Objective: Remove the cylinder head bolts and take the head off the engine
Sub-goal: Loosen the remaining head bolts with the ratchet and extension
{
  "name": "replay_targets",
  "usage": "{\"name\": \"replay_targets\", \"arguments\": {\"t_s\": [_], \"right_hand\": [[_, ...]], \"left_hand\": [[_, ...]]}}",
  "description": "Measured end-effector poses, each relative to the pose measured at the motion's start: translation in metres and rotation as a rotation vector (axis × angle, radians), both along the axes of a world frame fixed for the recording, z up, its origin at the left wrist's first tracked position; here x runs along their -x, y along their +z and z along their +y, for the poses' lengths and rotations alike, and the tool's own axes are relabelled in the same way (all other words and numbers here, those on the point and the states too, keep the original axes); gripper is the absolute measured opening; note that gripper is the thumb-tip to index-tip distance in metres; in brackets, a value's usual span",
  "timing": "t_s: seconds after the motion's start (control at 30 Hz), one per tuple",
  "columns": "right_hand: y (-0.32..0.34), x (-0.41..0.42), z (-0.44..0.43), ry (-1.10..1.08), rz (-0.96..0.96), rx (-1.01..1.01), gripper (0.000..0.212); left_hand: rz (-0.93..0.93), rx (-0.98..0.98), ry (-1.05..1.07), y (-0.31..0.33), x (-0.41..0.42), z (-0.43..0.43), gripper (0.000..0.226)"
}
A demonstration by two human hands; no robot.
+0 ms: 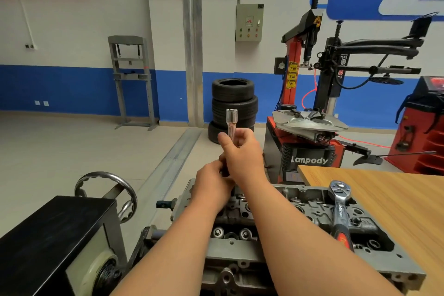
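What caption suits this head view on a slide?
Right hand holds a long socket upright, left hand grips its lower end, above the cylinder head; a ratchet lies on it.

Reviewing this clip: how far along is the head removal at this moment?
Early. Done: the top cover looks off, since valve gear shows on the cylinder head. In hand: the right hand grips a long socket upright while the left hand holds its lower end; the ratchet lies idle on the head. Left: loosening bolts, whose state I cannot tell, and lifting the head, which still sits on the engine.

Ratchet [340, 214] atop cylinder head [310, 204], right side.
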State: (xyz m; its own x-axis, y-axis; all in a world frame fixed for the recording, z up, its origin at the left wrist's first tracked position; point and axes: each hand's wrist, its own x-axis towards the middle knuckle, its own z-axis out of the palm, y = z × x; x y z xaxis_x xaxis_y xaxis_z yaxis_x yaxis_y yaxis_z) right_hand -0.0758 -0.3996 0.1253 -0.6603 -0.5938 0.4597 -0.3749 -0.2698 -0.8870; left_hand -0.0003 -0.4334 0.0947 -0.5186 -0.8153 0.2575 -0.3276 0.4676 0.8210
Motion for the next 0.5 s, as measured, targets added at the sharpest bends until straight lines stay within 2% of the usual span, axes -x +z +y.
{"name": "replay_targets", "arguments": {"t_s": [0.1,0.27,0.4,0.5], "right_hand": [[0.006,0.000,0.002,-0.037,0.051,-0.048,0.015],[0.015,0.017,0.024,0.030,0.204,-0.109,0.016],[0.009,0.010,0.024,0.014,0.172,-0.054,0.021],[0.003,0.004,0.018,-0.047,0.140,-0.035,0.010]], "left_hand": [[-0.009,-0.025,0.040,-0.001,0.003,-0.001,0.011],[0.016,-0.053,-0.038,-0.006,0.006,-0.004,0.025],[0.007,-0.016,-0.128,-0.010,0.007,-0.004,0.010],[0.012,0.010,-0.133,-0.011,0.005,-0.006,0.004]]}}
